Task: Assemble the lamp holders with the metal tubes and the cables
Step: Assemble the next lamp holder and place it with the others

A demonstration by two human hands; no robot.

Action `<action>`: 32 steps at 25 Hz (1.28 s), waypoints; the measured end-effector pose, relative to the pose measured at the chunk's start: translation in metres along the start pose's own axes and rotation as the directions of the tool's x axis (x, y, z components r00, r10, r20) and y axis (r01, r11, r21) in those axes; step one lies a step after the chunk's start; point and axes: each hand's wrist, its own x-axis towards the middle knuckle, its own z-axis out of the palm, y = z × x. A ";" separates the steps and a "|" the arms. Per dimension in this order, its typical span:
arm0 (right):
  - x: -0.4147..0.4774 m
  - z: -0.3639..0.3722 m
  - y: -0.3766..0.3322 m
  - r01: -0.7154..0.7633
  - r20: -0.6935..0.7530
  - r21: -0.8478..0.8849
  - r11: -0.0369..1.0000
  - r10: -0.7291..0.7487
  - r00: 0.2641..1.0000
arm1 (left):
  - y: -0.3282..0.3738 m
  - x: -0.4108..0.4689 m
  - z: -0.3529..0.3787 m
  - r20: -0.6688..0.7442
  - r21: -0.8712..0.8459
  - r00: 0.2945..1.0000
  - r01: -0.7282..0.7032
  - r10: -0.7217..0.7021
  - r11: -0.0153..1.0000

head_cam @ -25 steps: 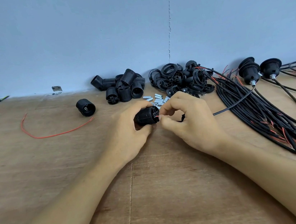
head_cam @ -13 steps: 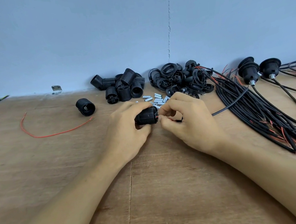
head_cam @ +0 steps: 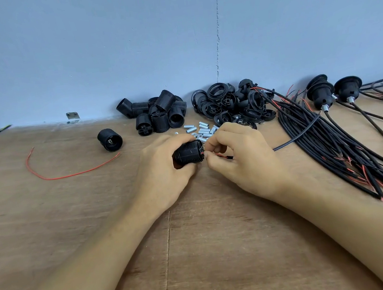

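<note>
In front of a heap of silver metal tubes (head_cam: 202, 130), the left hand (head_cam: 162, 173) is gripping a ribbed black plastic lamp holder (head_cam: 188, 153), likely light and rigid, by its barrel. The right hand (head_cam: 244, 162) is pinching the red wire tip of a floppy black cable (head_cam: 292, 140), apparently feeding it in.

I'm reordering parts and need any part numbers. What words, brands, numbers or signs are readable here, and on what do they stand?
No text can be read anywhere in this view.
Lamp holder gripped by the left hand: ribs only, no print visible.
Cable pinched by the right hand: plain black sheath.
Loose holder and metal tubes: any moulded or stamped marks are too small to read.
</note>
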 end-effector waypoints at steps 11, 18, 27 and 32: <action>-0.001 -0.005 0.000 0.063 0.038 -0.056 0.996 -0.061 0.997 | 0.001 -0.001 0.000 0.011 0.002 1.000 0.024 -0.024 1.000; 0.000 -0.005 0.000 0.093 0.049 -0.090 0.992 -0.089 0.995 | -0.003 -0.001 0.000 0.123 -0.076 0.986 0.120 -0.110 0.990; -0.001 -0.004 -0.001 -0.031 -0.001 0.070 0.997 0.031 1.000 | -0.004 -0.001 0.002 0.214 -0.080 0.969 0.143 -0.123 0.986; -0.001 -0.002 -0.002 -0.005 -0.023 0.030 1.000 0.005 1.000 | -0.003 -0.002 0.002 0.219 -0.082 0.970 0.123 -0.103 0.989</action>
